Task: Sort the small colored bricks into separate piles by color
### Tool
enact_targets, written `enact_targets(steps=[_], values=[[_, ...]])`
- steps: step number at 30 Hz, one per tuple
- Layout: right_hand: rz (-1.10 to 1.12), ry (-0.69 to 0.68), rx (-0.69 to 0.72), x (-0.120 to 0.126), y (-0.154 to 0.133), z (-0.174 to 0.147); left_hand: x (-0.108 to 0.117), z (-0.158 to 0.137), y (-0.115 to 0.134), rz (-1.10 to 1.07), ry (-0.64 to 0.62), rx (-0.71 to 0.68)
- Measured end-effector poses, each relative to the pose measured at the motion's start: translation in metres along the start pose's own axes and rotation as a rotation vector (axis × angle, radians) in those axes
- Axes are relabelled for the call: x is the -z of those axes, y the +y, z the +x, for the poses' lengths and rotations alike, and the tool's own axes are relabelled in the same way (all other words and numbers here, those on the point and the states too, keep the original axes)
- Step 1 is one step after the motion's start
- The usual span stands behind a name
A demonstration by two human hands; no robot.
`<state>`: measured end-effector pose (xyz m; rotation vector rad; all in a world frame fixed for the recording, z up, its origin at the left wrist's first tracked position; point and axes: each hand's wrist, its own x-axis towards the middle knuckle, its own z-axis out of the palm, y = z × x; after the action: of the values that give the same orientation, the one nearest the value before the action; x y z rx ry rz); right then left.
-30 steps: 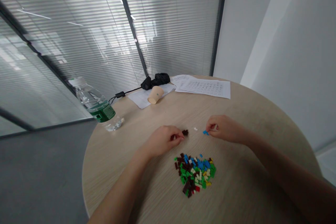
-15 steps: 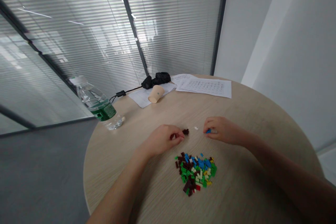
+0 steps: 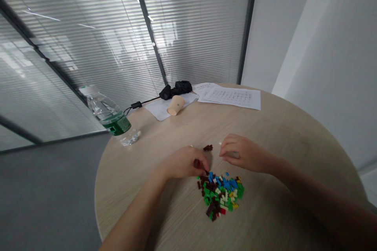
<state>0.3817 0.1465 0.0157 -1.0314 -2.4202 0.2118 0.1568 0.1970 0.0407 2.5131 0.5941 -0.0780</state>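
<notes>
A pile of small toy building bricks [image 3: 220, 194] in brown, green, blue, white, yellow and red lies on the round table. At the pile's upper left edge, my left hand [image 3: 188, 162] has its thumb and index finger closed on a dark brown brick [image 3: 206, 173]. Just beyond those fingers sits a small group of brown bricks [image 3: 207, 148]. My right hand [image 3: 243, 153] hovers above and right of the pile, fingers bent and apart, with nothing visible in them. A tiny white piece [image 3: 220, 143] shows beside its fingertips.
A water bottle [image 3: 110, 117] with a green label stands at the table's left edge. Farther back are a paper cup [image 3: 176, 105] on its side, a black folded item [image 3: 176, 89] with a cord, and printed sheets [image 3: 232, 97]. Blinds and a white wall border the table [image 3: 126, 188].
My left hand has come nearer, from the brown group to the pile's edge. My right hand has shifted slightly left and nearer; the blue brick at its fingers no longer shows.
</notes>
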Motion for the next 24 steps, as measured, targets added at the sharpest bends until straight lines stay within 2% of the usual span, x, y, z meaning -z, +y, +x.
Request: enact_targets(steps=[5, 11, 15, 24], values=[[-0.001, 0.006, -0.023, 0.002, 0.002, 0.000, 0.002, 0.001, 0.001, 0.002, 0.035, 0.050], [0.004, 0.015, -0.067, 0.004, 0.001, 0.000, 0.002, 0.007, -0.005, 0.206, 0.405, 0.154], [-0.006, 0.008, -0.057, 0.004, 0.001, 0.000, -0.008, 0.017, -0.013, 0.307, 0.539, 0.138], [0.024, -0.050, -0.015, 0.005, -0.005, 0.001, -0.013, 0.022, -0.018, 0.371, 0.525, 0.092]])
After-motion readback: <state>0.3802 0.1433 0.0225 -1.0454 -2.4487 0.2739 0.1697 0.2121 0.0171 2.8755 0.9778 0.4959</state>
